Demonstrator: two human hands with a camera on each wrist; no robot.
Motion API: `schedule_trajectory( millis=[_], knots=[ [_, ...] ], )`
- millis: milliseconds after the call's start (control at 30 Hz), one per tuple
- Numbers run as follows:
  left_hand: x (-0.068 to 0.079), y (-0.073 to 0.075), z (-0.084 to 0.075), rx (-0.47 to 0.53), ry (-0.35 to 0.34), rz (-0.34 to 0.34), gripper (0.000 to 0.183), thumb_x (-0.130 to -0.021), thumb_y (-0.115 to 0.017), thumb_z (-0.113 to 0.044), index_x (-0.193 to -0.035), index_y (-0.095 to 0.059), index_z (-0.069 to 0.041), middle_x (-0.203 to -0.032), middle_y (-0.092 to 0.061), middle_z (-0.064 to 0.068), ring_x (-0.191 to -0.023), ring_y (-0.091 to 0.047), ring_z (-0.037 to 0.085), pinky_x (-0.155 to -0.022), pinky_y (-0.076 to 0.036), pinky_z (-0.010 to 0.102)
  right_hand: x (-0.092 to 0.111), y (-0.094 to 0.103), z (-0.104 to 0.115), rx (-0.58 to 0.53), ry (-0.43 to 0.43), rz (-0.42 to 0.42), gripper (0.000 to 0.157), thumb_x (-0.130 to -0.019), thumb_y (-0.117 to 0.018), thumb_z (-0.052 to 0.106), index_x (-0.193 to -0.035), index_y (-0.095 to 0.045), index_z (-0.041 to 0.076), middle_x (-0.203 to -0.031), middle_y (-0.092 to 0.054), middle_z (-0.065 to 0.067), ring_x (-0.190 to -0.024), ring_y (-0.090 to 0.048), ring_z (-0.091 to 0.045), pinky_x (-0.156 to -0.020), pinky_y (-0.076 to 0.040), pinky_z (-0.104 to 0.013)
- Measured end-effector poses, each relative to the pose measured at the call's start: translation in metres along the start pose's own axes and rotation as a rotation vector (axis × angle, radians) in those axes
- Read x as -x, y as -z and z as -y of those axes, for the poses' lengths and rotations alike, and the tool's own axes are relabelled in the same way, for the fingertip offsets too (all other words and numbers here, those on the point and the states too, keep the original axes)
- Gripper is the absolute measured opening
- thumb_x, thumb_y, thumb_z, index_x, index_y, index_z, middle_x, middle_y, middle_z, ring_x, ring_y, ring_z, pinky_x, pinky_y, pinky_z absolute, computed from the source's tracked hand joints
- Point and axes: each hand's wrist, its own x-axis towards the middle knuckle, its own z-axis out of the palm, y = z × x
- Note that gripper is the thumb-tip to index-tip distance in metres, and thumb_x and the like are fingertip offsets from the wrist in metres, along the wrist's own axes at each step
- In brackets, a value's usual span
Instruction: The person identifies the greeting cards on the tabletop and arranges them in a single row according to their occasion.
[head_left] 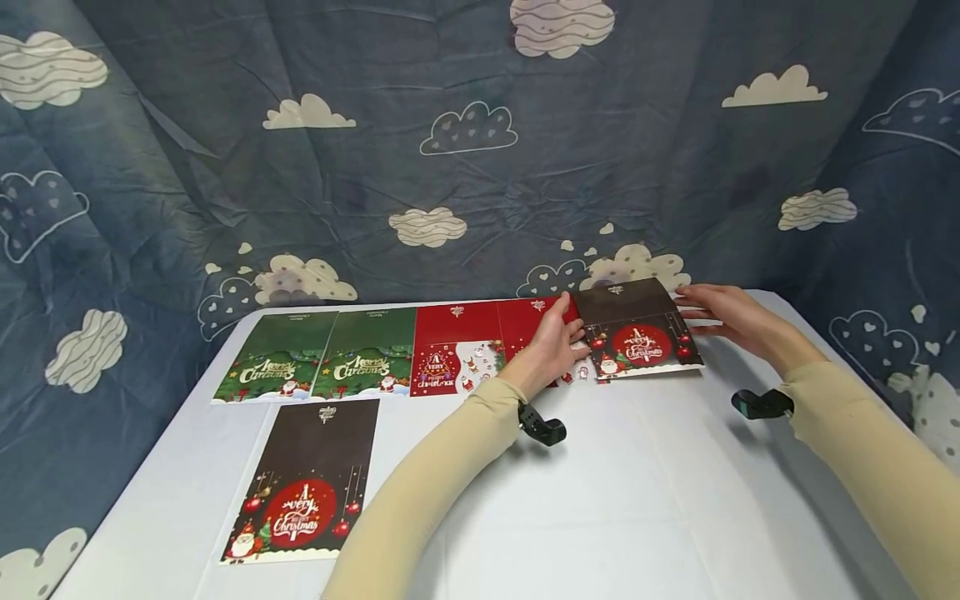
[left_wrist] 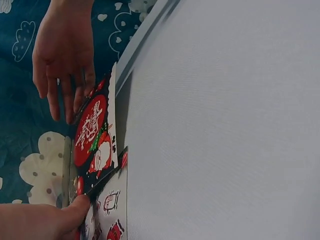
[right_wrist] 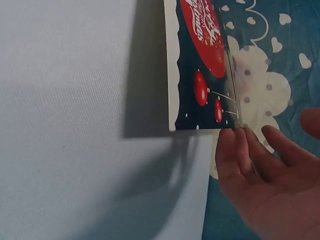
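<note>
A dark Christmas card (head_left: 636,312) with a red circle on its lower half is raised off the table at the back right, its shadow falling beneath. It overlaps a red Christmas card (head_left: 519,323), which the left forearm and hand also partly hide. My left hand (head_left: 551,346) is at the dark card's left edge, over the red one; the left wrist view shows its thumb (left_wrist: 76,212) against the edge. Extended, slightly bent fingers of my right hand (head_left: 731,318) touch the right edge. In the right wrist view, those fingertips (right_wrist: 227,137) meet the card's corner.
Two green cards (head_left: 273,358) and another red card (head_left: 456,367) continue the back row leftward. A second dark card (head_left: 300,483) lies in front at the left. The white table (head_left: 600,500) ends at a cloud-patterned cloth (head_left: 450,200). Black straps (head_left: 542,425) sit on both wrists.
</note>
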Motion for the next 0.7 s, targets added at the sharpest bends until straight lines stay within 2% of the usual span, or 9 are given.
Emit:
schedule_trajectory(
  millis=[267,467,700],
  knots=[
    [-0.001,-0.005,0.001,0.032,0.023,0.0,0.075,-0.101,-0.048,-0.045,-0.159,-0.012,-0.014,-0.16,-0.016,0.023,-0.146,-0.014,0.038,-0.116,-0.016,0.058,-0.005,0.004,-0.006,-0.031,-0.035,-0.007,0.071,-0.107,-0.032,0.044,-0.155,-0.011,-0.003,-0.158,-0.013,-0.028,-0.142,-0.021,-0.045,-0.113,-0.025,-0.057],
    [-0.002,-0.008,0.004,0.03,0.014,0.016,0.075,-0.102,-0.045,-0.045,-0.159,-0.01,-0.01,-0.159,-0.015,0.025,-0.146,-0.014,0.041,-0.115,-0.018,0.058,-0.007,0.005,-0.013,0.004,-0.053,-0.021,0.07,-0.107,-0.029,0.043,-0.155,-0.008,-0.005,-0.157,-0.014,-0.031,-0.141,-0.021,-0.047,-0.113,-0.025,-0.058],
    [-0.004,-0.006,0.012,0.039,0.012,-0.02,0.074,-0.102,-0.045,-0.045,-0.158,-0.013,-0.009,-0.157,-0.017,0.027,-0.146,-0.015,0.041,-0.115,-0.019,0.058,-0.009,0.001,-0.02,0.045,-0.086,-0.03,0.068,-0.108,-0.027,0.04,-0.154,-0.007,-0.007,-0.157,-0.012,-0.032,-0.141,-0.021,-0.048,-0.112,-0.024,-0.059]
  ],
)
